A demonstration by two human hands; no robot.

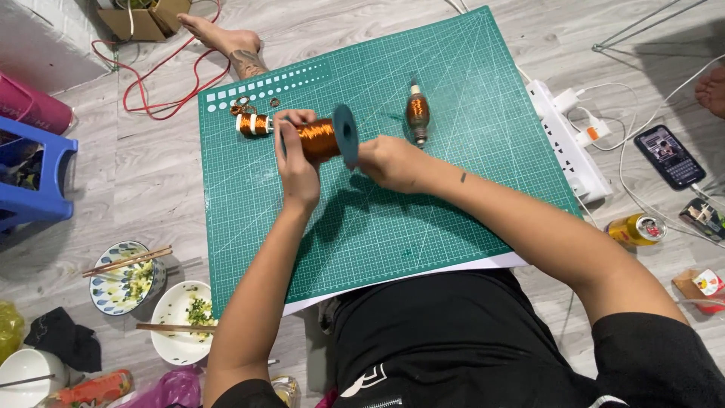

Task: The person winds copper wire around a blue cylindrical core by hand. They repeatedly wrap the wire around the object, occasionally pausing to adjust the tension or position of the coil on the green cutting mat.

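A: Nearest clutter?
B: Floor, lower left: white bowl (pixel 180 332) with chopsticks across it, patterned bowl (pixel 121 278) beside it. Yellow can (pixel 636 229) lying at right.

A: Hands?
B: Left hand (pixel 296 162) wrapped around the copper wire spool (pixel 321 138), held above the green cutting mat (pixel 393 227). Right hand (pixel 389 161) closed at the spool's dark end disc; what its fingers pinch, cannot tell.

A: Anything crowding the spool?
B: Small wound coil (pixel 254 124) just beyond the left hand, metal rings near it. A second wound bobbin (pixel 417 112) lies apart, farther right.

A: Beyond the mat?
B: White power strip (pixel 570 143) along the right edge, phone (pixel 669 156) past it. Red cable (pixel 162 83) and a bare foot (pixel 226 41) far left.
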